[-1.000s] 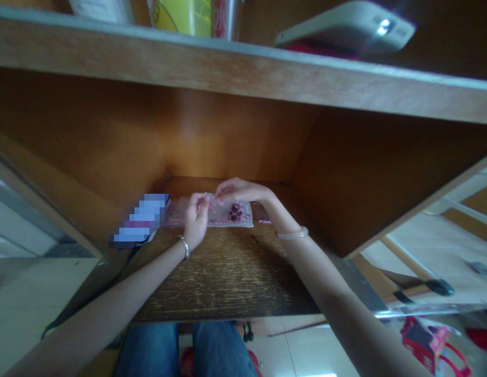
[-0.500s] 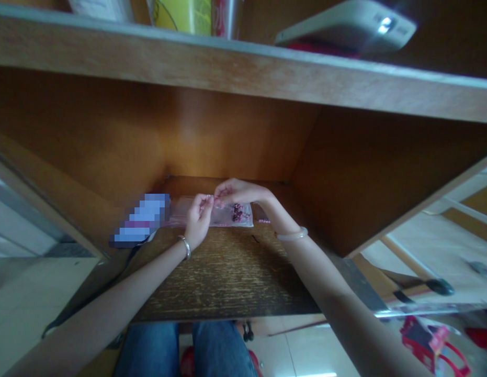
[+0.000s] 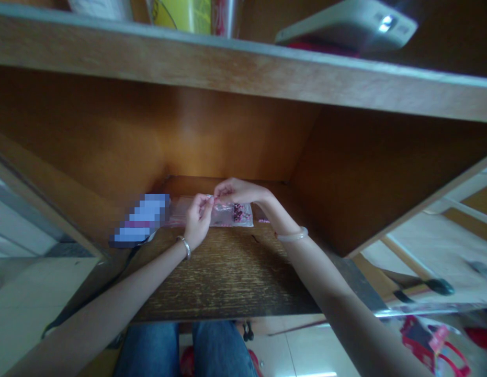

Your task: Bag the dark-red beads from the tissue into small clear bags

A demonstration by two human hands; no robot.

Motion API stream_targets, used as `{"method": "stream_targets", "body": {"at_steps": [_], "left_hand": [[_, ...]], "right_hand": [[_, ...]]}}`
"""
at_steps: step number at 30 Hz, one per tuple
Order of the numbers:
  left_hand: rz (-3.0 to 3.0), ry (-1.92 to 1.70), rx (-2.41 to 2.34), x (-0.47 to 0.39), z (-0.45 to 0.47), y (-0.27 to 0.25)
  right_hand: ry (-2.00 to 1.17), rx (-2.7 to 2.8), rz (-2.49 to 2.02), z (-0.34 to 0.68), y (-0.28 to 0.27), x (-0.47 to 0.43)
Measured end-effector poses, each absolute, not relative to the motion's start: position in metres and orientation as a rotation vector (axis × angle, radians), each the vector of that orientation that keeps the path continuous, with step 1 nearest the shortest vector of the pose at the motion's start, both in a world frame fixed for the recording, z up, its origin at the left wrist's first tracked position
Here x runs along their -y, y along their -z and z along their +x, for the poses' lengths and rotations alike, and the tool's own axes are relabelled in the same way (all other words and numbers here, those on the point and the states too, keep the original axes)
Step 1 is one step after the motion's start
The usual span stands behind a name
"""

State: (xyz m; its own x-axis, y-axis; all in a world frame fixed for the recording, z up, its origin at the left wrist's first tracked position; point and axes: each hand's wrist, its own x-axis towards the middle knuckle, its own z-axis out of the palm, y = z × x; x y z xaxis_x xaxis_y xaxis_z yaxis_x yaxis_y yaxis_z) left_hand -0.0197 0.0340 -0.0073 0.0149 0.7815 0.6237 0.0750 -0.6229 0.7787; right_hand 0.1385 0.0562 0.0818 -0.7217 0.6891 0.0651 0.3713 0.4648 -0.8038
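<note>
My left hand (image 3: 199,219) and my right hand (image 3: 240,192) meet fingertip to fingertip over a clear plastic tray (image 3: 180,212) on the wooden desk. Both are closed in a pinch on something small, too tiny to make out. Dark red and pink beads (image 3: 241,212) lie at the tray's right end, below my right hand. Just outside the tray, a short row of pink beads (image 3: 263,221) rests on the desk. A silver bracelet is on my left wrist, and a pale bangle circles my right wrist.
To the left of the tray lies a blurred-out device (image 3: 143,217) with a dark cable running to the desk's front left. Side walls enclose the desk nook. Overhead, a shelf (image 3: 227,68) carries a phone (image 3: 345,26) with its light on and a yellow container (image 3: 182,15).
Almost nothing differs. Both hands hold the same place over the tray, with only a tiny shift at the fingertips.
</note>
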Motion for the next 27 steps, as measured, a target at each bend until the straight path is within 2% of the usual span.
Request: {"method": "stream_targets", "body": {"at_steps": [27], "left_hand": [[1.743,-1.696,-0.930,-0.0300,-0.0180,0.0066]], "right_hand": [[-1.196,2.409,-0.965,0.1385,-0.0856,-0.0504]]}}
